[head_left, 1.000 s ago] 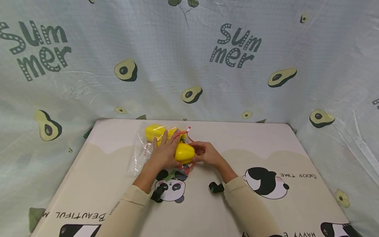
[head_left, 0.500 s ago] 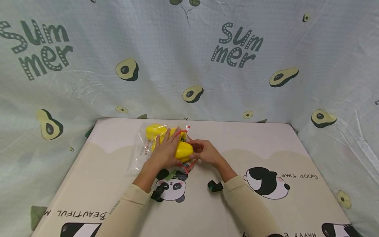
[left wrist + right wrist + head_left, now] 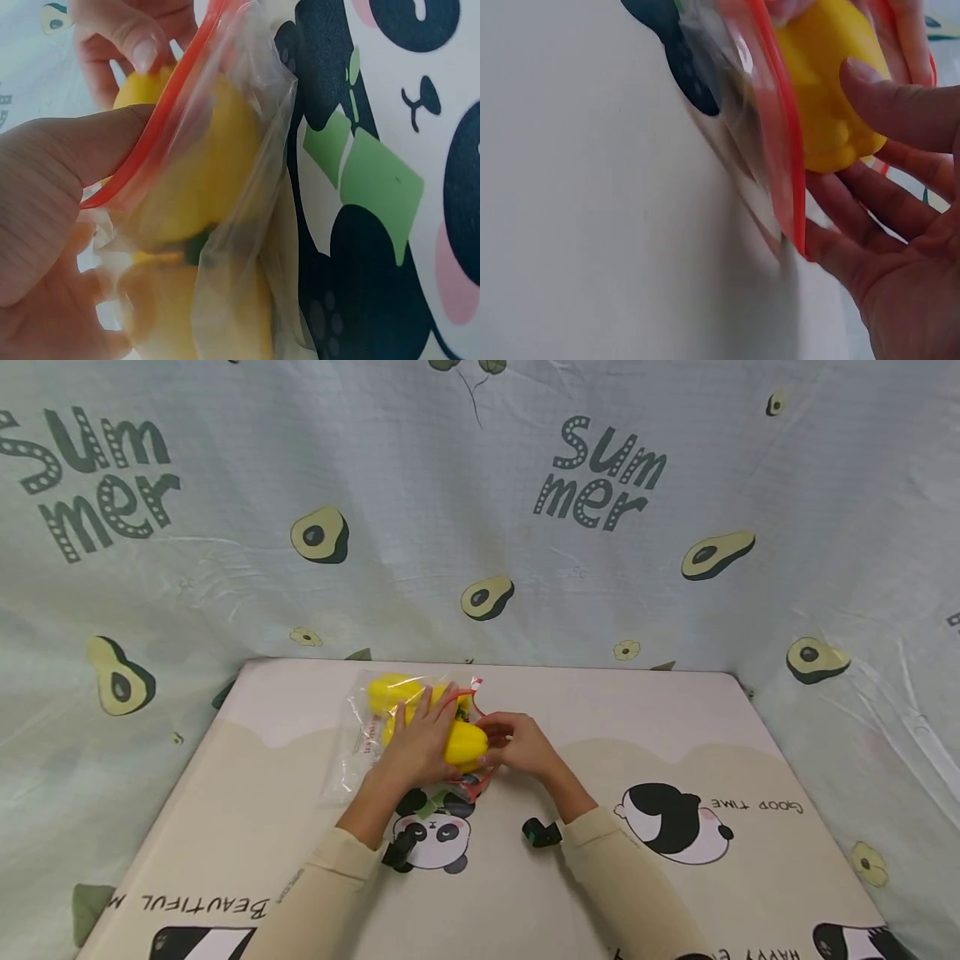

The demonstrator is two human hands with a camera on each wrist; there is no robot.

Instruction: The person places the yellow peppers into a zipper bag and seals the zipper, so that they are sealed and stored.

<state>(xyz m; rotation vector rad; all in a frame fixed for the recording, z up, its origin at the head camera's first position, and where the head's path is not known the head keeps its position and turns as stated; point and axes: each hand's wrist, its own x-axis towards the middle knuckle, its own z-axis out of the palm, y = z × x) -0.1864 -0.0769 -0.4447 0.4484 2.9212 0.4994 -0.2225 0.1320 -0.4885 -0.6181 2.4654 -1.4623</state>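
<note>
A clear zip bag with a red zip edge lies on the table, its mouth toward the right. Yellow bell peppers show through the plastic. One yellow bell pepper sits in the mouth with its rounded end sticking out. My left hand holds the bag from above around the peppers, fingers spread, its thumb over the red edge. At the mouth, my right hand holds the pepper's outer end, thumb on one side and fingers on the other. Part of the peppers is hidden by my left hand.
The pale table cover has printed pandas and lettering. A hanging curtain with avocado prints rises behind the table's back edge and along its sides. A small black device sits by the right wrist, another black device by the left.
The pepper at the mouth has moved slightly left, deeper into the bag, and my right hand has shifted left with it. My left hand stays nearly in place.
</note>
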